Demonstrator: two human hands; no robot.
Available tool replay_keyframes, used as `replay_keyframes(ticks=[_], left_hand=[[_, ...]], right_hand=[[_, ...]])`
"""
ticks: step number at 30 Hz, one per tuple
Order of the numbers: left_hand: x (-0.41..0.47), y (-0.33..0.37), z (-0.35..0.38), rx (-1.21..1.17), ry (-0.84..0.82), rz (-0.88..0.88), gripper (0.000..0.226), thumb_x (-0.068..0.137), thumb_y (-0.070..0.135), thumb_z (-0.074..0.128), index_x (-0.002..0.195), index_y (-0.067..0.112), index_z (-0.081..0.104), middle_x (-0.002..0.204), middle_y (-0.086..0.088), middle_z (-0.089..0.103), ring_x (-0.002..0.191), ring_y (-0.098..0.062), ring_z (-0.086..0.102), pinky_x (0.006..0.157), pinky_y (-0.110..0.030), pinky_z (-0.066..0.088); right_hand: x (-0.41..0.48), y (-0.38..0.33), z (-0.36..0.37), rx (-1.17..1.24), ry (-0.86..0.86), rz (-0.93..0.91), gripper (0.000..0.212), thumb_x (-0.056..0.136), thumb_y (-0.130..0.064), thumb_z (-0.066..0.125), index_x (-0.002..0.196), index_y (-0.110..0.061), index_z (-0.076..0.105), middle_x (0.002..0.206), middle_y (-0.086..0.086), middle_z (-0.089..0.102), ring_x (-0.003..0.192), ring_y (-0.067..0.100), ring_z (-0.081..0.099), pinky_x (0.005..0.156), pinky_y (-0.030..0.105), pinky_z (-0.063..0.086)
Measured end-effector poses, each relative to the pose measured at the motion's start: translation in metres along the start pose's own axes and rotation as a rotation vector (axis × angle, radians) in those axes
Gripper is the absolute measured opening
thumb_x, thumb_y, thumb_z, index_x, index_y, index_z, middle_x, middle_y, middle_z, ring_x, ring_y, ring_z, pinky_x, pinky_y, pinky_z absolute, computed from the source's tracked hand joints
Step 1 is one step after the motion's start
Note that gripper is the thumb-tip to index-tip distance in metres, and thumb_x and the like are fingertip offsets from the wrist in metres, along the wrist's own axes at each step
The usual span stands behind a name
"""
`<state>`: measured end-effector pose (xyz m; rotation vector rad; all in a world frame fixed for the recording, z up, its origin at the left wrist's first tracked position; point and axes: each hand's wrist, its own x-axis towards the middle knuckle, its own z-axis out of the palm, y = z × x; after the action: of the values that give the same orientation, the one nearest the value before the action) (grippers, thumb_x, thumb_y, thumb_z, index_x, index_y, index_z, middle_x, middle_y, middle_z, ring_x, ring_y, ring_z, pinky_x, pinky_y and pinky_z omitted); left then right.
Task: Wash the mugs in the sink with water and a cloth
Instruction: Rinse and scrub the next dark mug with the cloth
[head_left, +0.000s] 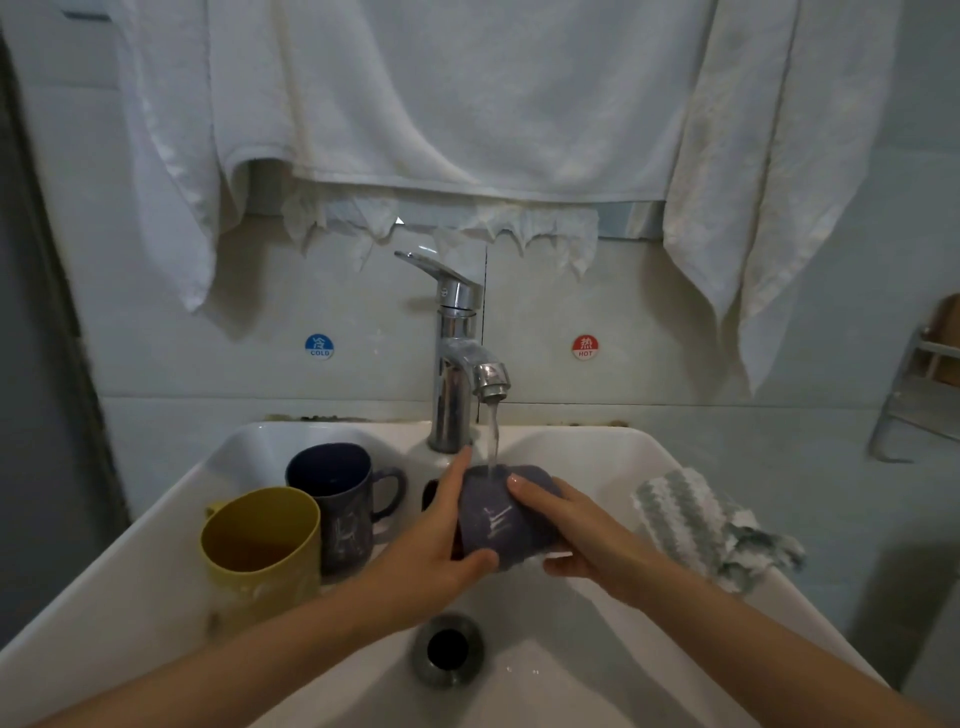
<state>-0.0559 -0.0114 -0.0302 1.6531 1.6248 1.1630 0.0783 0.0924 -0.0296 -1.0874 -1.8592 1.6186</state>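
Under the running tap, sink centre: grey mug, tilted in the stream, not resting on the basin. Left hand grips it from nine o'clock and right hand clasps it from three o'clock, fingers of both curled round it.
Step, by judgement: rinsing bare-handed.
Striped cloth: on the sink rim at three o'clock of the mug, apart, untouched.
Blue mug, yellow mug: upright at nine o'clock, close together.
Next move probably calls for freeing the right hand to fetch the cloth, the left alone bearing the slippery mug.
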Motion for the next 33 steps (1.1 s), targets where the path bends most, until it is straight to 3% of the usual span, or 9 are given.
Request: replay_keyframes(ticks=[2,5,8,10,14,17,23,27,33], left_hand=[[0.0,-0.002,0.002,-0.019,0.051,-0.037,0.095,0.086,0.007,0.062,0.144,0.038,-0.007,0.152,0.001,0.024,0.132,-0.015,0.039,0.101,-0.026,0.044],[-0.001,-0.002,0.003,-0.089,0.059,-0.089,0.091,0.085,0.003,0.061,0.143,0.038,0.0,0.146,0.004,0.031,0.129,-0.015,0.042,0.096,-0.025,0.046],[0.0,0.001,0.002,-0.123,0.07,-0.063,0.077,0.086,-0.002,0.058,0.137,0.034,0.014,0.133,0.011,0.04,0.109,0.0,0.052,0.083,-0.007,0.046],[0.002,0.001,-0.001,-0.146,0.122,-0.075,0.066,0.086,-0.008,0.053,0.139,0.016,0.023,0.138,-0.002,0.043,0.112,-0.004,0.05,0.089,-0.003,0.041],[-0.001,-0.005,0.0,-0.197,0.127,-0.1,0.079,0.084,0.002,0.062,0.14,0.037,0.018,0.141,0.007,0.041,0.13,-0.016,0.042,0.1,-0.034,0.046],[-0.003,-0.005,0.003,-0.186,0.132,-0.117,0.09,0.084,0.002,0.062,0.146,0.034,0.005,0.148,0.001,0.031,0.132,-0.019,0.04,0.105,-0.038,0.041],[-0.002,-0.005,0.003,-0.313,0.104,-0.168,0.061,0.085,-0.001,0.058,0.127,0.033,0.032,0.125,0.01,0.047,0.122,-0.014,0.049,0.093,-0.023,0.046],[0.0,-0.015,-0.001,-0.277,0.132,-0.192,0.086,0.082,0.002,0.064,0.145,0.032,0.015,0.141,0.0,0.043,0.125,-0.02,0.049,0.102,-0.043,0.044],[0.001,-0.017,-0.005,-0.262,0.145,-0.191,0.082,0.084,0.008,0.063,0.145,0.031,0.014,0.146,-0.001,0.036,0.132,-0.021,0.04,0.105,-0.038,0.041]], right_hand=[[0.002,0.001,0.001,-0.248,0.089,-0.126,0.052,0.089,-0.052,0.05,0.134,-0.028,0.038,0.134,0.001,0.051,0.114,0.019,0.054,0.089,0.032,0.051],[-0.003,-0.001,0.002,-0.783,0.269,-0.487,0.047,0.1,-0.037,0.034,0.144,-0.021,0.031,0.146,0.0,0.039,0.133,0.016,0.036,0.112,0.024,0.023],[-0.018,-0.007,0.024,-0.96,0.115,-0.757,0.056,0.09,-0.03,0.024,0.143,-0.015,0.036,0.148,0.001,0.037,0.136,0.015,0.03,0.116,0.025,0.013],[-0.024,-0.004,0.037,-1.008,0.016,-0.78,0.056,0.094,-0.028,0.026,0.149,-0.018,0.02,0.156,-0.005,0.019,0.143,0.009,0.015,0.117,0.022,0.002],[-0.017,-0.004,0.021,-1.085,0.091,-0.731,0.063,0.091,-0.03,0.031,0.15,-0.022,0.012,0.157,-0.005,0.016,0.143,0.009,0.013,0.114,0.02,0.002],[-0.014,-0.006,0.007,-1.08,0.221,-0.561,0.066,0.091,-0.023,0.042,0.15,-0.02,0.012,0.157,-0.003,0.015,0.142,0.012,0.015,0.112,0.017,0.001],[-0.029,-0.003,0.033,-1.073,-0.076,-0.756,0.073,0.084,-0.02,0.046,0.15,-0.021,0.015,0.156,-0.005,0.017,0.142,0.012,0.015,0.117,0.025,0.013],[-0.016,-0.005,0.002,-1.091,0.12,-0.616,0.073,0.082,-0.026,0.058,0.145,-0.02,0.023,0.147,-0.001,0.034,0.131,0.017,0.036,0.107,0.025,0.03],[-0.028,-0.007,0.019,-1.193,-0.07,-0.725,0.089,0.083,-0.028,0.06,0.151,-0.021,0.003,0.157,-0.006,0.007,0.143,0.012,0.007,0.11,0.011,-0.002]])
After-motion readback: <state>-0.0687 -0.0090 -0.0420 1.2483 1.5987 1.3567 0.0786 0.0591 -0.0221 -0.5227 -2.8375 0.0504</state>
